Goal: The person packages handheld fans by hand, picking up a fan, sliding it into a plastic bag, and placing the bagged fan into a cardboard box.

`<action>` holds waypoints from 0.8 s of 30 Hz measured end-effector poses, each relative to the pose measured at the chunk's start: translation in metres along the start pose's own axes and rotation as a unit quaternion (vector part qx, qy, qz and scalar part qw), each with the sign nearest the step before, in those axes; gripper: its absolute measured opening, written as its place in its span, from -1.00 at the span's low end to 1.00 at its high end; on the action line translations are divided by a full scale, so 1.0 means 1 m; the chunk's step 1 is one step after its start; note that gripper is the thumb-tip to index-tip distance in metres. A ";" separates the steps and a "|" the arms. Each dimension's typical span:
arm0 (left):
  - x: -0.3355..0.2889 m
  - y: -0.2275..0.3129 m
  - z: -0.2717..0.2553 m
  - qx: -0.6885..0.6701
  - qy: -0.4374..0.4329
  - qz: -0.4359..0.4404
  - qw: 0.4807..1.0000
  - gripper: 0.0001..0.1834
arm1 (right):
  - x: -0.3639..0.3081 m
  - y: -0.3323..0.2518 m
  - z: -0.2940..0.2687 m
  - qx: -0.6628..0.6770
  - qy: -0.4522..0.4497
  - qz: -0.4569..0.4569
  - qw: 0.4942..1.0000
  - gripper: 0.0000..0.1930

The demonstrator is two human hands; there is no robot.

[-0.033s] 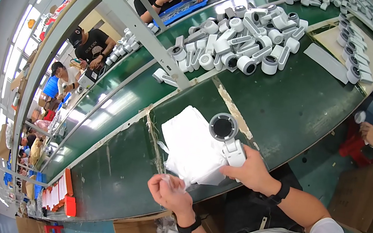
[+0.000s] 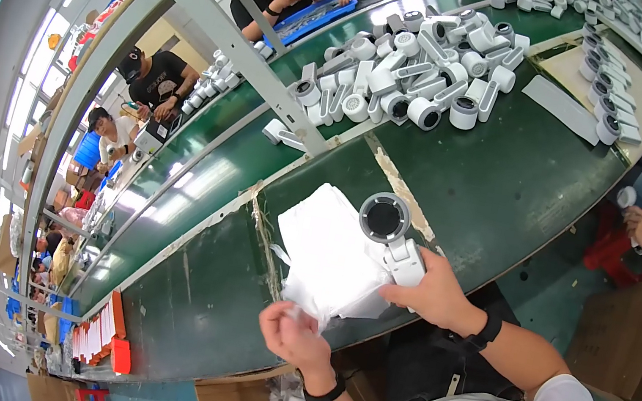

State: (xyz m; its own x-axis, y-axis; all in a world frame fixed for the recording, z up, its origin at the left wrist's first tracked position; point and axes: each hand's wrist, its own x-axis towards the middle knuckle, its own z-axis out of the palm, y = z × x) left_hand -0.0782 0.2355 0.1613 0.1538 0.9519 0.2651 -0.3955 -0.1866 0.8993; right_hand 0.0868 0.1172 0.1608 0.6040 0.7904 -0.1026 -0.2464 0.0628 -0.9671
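Observation:
My right hand (image 2: 442,294) is closed around the handle of a white handheld fan (image 2: 403,261). Its round, dark-faced head points away from me, above the right side of a stack of thin white plastic bags (image 2: 324,240). The stack lies on the green worktable (image 2: 509,208). At the stack's near corner my left hand (image 2: 298,337) is closed, its fingers pinching a crumpled bit of thin translucent plastic. Whether that plastic is joined to the stack I cannot tell.
A heap of similar fans (image 2: 412,71) covers the table's far side. A metal post (image 2: 271,93) slants down at left. Orange-red trays (image 2: 111,327) lie far left. Cardboard boxes stand below the table, one at right (image 2: 639,343). A co-worker's hand (image 2: 640,229) holds a fan at right.
My left hand has shifted slightly to the right, toward the stack's corner. The fan in my right hand has barely moved. At right, the co-worker's fan has moved a little.

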 end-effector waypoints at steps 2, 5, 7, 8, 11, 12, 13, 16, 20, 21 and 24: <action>-0.004 0.018 0.014 0.173 -0.140 0.088 0.971 -0.87 | 0.000 -0.016 -0.003 -0.061 -0.042 -0.024 0.997 -0.51; -0.012 0.010 0.035 0.324 -0.306 0.147 0.883 -0.77 | 0.000 -0.020 -0.003 -0.025 -0.078 -0.068 0.994 -0.52; -0.012 0.002 0.036 0.316 -0.336 0.127 0.878 -0.73 | 0.001 -0.026 -0.006 -0.004 -0.099 -0.021 0.995 -0.53; -0.012 -0.001 0.032 0.308 -0.326 0.093 0.889 -0.77 | 0.002 -0.028 -0.008 0.018 -0.120 0.027 0.992 -0.54; -0.015 -0.008 0.023 0.281 -0.289 0.011 0.915 -0.83 | 0.002 -0.026 -0.011 0.041 -0.128 0.037 0.990 -0.55; -0.015 -0.008 0.023 0.259 -0.261 -0.035 0.929 -0.86 | 0.000 -0.027 -0.011 0.042 -0.128 0.036 0.990 -0.55; -0.017 -0.008 0.024 0.260 -0.261 -0.034 0.929 -0.86 | -0.003 -0.027 -0.010 0.053 -0.110 0.031 0.992 -0.54; -0.023 -0.008 0.033 0.168 -0.177 -0.171 0.955 -0.85 | -0.008 -0.019 -0.004 0.034 -0.077 -0.021 0.996 -0.52; -0.028 -0.008 0.036 0.131 -0.184 -0.170 0.959 -0.88 | -0.008 -0.011 0.001 -0.023 -0.016 -0.064 0.998 -0.48; -0.027 -0.008 0.036 0.127 -0.189 -0.168 0.959 -0.88 | -0.008 -0.009 0.003 -0.039 0.015 -0.076 0.996 -0.48; -0.029 -0.009 0.037 0.106 -0.151 -0.173 0.968 -0.85 | -0.017 -0.013 0.006 -0.032 0.062 -0.074 0.995 -0.54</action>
State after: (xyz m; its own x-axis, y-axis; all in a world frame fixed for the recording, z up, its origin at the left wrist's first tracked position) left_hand -0.0455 0.2008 0.1589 0.5140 0.8578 -0.0030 -0.0842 0.0539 0.9950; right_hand 0.0749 0.1066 0.1764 0.7201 0.6936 0.0184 -0.1016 0.1317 -0.9861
